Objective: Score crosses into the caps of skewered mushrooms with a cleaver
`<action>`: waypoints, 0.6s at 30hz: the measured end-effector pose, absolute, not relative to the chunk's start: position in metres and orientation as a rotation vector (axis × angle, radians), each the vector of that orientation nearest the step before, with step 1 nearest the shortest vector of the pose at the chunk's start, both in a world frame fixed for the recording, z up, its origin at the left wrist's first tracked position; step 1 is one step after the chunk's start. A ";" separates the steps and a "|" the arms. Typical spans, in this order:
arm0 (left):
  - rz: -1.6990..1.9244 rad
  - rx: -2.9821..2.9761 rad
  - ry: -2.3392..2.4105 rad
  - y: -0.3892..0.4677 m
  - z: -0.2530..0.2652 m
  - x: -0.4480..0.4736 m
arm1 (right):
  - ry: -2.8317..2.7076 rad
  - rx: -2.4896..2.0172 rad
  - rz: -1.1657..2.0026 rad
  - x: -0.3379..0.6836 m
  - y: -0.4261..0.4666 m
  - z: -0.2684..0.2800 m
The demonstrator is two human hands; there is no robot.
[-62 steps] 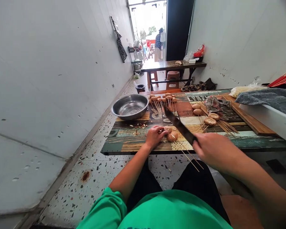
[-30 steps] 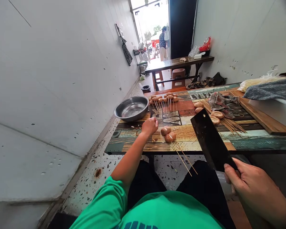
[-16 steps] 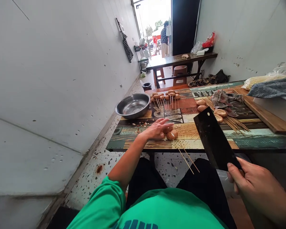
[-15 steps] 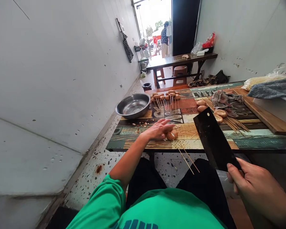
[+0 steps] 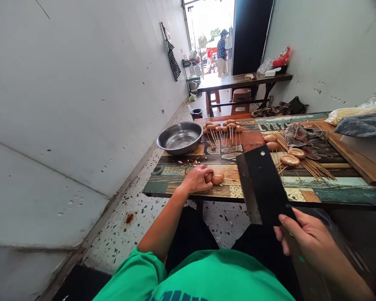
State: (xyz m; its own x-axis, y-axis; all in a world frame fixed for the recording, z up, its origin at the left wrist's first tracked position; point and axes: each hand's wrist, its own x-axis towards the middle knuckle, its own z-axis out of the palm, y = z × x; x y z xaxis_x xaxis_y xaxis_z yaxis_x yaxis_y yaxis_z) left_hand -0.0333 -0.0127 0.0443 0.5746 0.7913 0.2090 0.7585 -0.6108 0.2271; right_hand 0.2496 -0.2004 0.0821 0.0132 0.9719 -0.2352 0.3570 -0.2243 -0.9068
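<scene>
Left hand (image 5: 196, 179) has its fingers curled in, pinching a mushroom (image 5: 208, 177) just below center frame, I think, since it's mostly hidden. A scored mushroom (image 5: 218, 180) sits right up against it. Right hand (image 5: 307, 232) has its fingers wrapped around a big dark cleaver (image 5: 266, 184), lower right. Further out on the tabletop (image 5: 252, 138): metal bowl (image 5: 180, 138) left of center, bunch of skewers (image 5: 316, 168) over right.

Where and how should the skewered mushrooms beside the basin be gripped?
Probably by the bare sticks, from the near side: they point towards the person, while the round caps bunch at the far end. The left hand, at the front mushrooms, would suit; the right hand holds the cleaver.
</scene>
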 end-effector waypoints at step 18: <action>0.964 2.563 1.108 -0.019 0.009 -0.040 | -1.302 -1.525 1.539 0.222 -0.176 0.059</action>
State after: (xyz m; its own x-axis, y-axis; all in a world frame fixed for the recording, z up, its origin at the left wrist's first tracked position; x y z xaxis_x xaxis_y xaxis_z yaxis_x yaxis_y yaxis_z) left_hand -0.0404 -0.0185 0.0090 0.5100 0.7059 0.4915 0.5843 -0.7036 0.4043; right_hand 0.2223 -0.1756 0.0594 -0.1559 0.9154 -0.3710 0.2141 -0.3354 -0.9174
